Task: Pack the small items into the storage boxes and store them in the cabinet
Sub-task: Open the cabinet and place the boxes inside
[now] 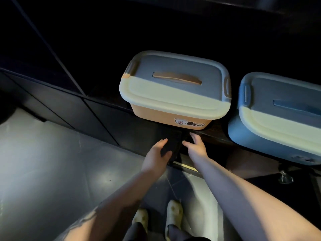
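Two lidded storage boxes stand side by side on a dark counter (215, 134) in the right half of the frame. The orange storage box (166, 117), just right of centre, has a cream lid (173, 87) with an orange handle lying flat in a slot on top, orange latches at its ends, and a bear sticker reading "Bear" on its front wall. The blue storage box (264, 141), at the right edge of the frame, carries a matching cream lid with a blue handle; the two boxes are close together but apart. Both lids are on. Below the orange box, at lower centre, the left hand (156, 152) rests on the front of a dark cabinet door (172, 146), thumb and fingers spread against its edge, its grip loose and apart. The right hand (195, 145) reaches in beside it with straight fingers pointing up toward the counter's edge, grip likewise apart; whether it touches the door I cannot tell in the dim light. More dark cabinet fronts (69, 105) run toward the left of the frame above a pale tiled floor (52, 171). Two light slippers (156, 220) show at the bottom centre.
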`<state>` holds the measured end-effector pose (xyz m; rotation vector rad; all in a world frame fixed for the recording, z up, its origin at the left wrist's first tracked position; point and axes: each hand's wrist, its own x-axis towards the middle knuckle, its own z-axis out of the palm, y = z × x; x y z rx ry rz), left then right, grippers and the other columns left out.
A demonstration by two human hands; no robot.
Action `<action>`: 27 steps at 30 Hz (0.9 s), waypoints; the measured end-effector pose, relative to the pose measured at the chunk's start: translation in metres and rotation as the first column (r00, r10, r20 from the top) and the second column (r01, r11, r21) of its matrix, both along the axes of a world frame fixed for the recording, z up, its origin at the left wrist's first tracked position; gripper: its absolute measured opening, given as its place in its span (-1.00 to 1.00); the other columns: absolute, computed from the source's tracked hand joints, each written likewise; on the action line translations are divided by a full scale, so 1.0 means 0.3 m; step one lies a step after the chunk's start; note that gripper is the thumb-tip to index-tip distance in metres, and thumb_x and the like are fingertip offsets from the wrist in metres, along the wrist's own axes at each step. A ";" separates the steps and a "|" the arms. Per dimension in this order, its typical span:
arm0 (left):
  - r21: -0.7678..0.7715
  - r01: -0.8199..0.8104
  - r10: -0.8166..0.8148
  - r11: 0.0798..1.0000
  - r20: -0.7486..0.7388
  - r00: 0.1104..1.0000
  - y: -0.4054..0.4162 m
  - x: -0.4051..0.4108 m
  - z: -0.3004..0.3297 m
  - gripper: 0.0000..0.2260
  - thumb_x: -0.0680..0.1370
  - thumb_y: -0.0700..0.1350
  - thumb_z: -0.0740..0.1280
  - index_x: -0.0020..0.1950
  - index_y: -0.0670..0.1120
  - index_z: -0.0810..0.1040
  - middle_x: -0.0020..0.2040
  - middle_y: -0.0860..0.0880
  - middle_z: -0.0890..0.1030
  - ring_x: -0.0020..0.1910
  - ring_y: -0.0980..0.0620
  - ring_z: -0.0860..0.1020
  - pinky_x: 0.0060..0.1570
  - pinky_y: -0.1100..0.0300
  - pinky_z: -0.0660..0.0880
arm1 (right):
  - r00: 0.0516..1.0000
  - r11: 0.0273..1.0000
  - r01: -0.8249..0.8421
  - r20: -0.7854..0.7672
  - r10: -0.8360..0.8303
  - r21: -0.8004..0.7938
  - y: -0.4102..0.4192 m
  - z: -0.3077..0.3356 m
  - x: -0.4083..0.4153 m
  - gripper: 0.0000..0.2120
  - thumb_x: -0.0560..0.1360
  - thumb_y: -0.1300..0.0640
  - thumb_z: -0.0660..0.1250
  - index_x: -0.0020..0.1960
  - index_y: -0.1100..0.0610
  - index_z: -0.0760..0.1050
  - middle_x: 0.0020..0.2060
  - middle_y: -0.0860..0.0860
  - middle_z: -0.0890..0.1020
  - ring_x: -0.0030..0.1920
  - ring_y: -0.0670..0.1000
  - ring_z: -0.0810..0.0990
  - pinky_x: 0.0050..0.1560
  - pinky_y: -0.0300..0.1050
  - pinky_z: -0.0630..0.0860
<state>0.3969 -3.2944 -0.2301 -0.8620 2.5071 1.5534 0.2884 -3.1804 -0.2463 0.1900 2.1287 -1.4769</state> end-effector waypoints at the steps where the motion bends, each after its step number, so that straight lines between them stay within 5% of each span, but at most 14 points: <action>1: 0.009 -0.039 0.039 0.999 -0.007 0.999 0.004 0.011 -0.004 -0.51 0.56 -0.06 0.30 0.47 0.02 0.26 0.46 0.05 0.32 0.42 0.12 0.27 0.28 0.35 0.16 | 0.999 0.999 -0.038 -0.020 0.038 0.010 0.021 0.002 0.016 -0.60 0.52 0.21 0.34 0.33 0.09 0.38 0.39 0.06 0.41 0.39 0.04 0.37 0.22 -0.21 0.27; 3: 0.053 -0.123 0.124 0.991 -0.027 0.992 0.014 0.055 -0.012 -0.47 0.54 -0.03 0.32 0.48 0.03 0.23 0.45 0.04 0.33 0.41 0.13 0.29 0.34 0.27 0.23 | 0.992 0.992 -0.117 -0.051 0.120 0.047 0.059 0.013 0.077 -0.79 0.52 0.01 0.35 0.12 0.01 0.46 0.20 0.00 0.56 0.23 0.01 0.51 0.11 -0.19 0.38; 6: 0.179 -0.201 0.210 0.963 -0.030 0.977 0.026 0.157 -0.023 -0.37 0.51 0.05 0.36 0.50 0.09 0.14 0.41 0.05 0.36 0.32 0.22 0.33 0.27 0.26 0.34 | 0.972 0.977 -0.187 -0.127 0.199 0.100 0.089 0.031 0.241 -0.64 0.46 -0.27 0.22 -0.11 0.03 0.50 -0.23 -0.04 0.60 -0.16 -0.07 0.56 -0.18 -0.14 0.43; 8: 0.252 -0.235 0.251 0.939 -0.034 0.967 0.030 0.237 -0.030 -0.34 0.49 0.06 0.37 0.50 0.13 0.11 0.41 0.03 0.35 0.34 0.18 0.34 0.30 0.17 0.37 | 0.954 0.963 -0.256 -0.136 0.266 0.084 0.084 0.034 0.355 -0.62 0.46 -0.23 0.22 -0.16 0.09 0.50 -0.33 0.01 0.57 -0.28 -0.05 0.53 -0.25 -0.09 0.40; 12: 0.228 -0.259 0.282 0.939 -0.077 0.956 0.002 0.430 -0.057 -0.37 0.52 -0.09 0.36 0.51 0.07 0.12 0.41 0.09 0.30 0.40 0.05 0.31 0.33 -0.08 0.37 | 0.953 0.957 -0.290 -0.081 0.291 0.023 0.020 0.024 0.527 -0.88 0.47 0.16 0.41 -0.20 0.20 0.57 -0.26 0.16 0.63 -0.16 0.17 0.59 -0.12 0.02 0.48; 14: 0.271 -0.248 0.279 0.930 -0.082 0.957 -0.041 0.531 -0.061 -0.37 0.52 -0.09 0.35 0.50 0.15 0.11 0.44 0.06 0.30 0.38 0.06 0.34 0.30 -0.08 0.40 | 0.937 0.937 -0.348 -0.021 0.348 0.009 -0.027 0.029 0.602 -0.99 0.43 0.21 0.44 -0.16 0.16 0.64 -0.23 0.06 0.69 -0.12 0.07 0.63 -0.05 -0.05 0.51; 20: 0.297 -0.333 0.371 0.895 -0.084 0.925 -0.233 0.826 -0.066 -0.45 0.55 -0.16 0.30 0.46 0.19 0.21 0.31 0.02 0.46 0.27 0.09 0.47 0.18 0.01 0.52 | 0.793 0.797 -0.604 0.113 0.598 0.015 -0.248 0.043 0.860 -0.77 0.41 0.10 0.48 0.07 0.01 0.65 -0.13 -0.21 0.68 -0.10 -0.30 0.59 -0.17 -0.51 0.42; 24: 0.239 -0.408 0.438 0.881 -0.087 0.895 -0.411 0.983 -0.072 -0.57 0.54 -0.20 0.31 0.39 0.04 0.40 0.18 0.05 0.58 0.12 0.27 0.54 -0.01 0.32 0.55 | 0.780 0.803 -0.595 0.216 0.587 -0.036 -0.432 0.028 1.032 -0.67 0.46 0.13 0.43 0.22 0.05 0.56 0.06 -0.05 0.65 0.10 -0.08 0.58 0.18 -0.14 0.52; 27: 0.191 -0.478 0.502 0.857 -0.098 0.860 -0.523 1.061 -0.062 -0.68 0.53 -0.26 0.31 0.25 0.00 0.53 0.04 0.12 0.63 0.04 0.26 0.58 -0.13 0.48 0.47 | 0.751 0.802 -0.568 0.283 0.597 -0.184 -0.544 0.035 1.105 -0.65 0.48 0.19 0.40 0.24 0.00 0.53 0.08 -0.07 0.63 0.12 -0.06 0.56 0.19 -0.13 0.51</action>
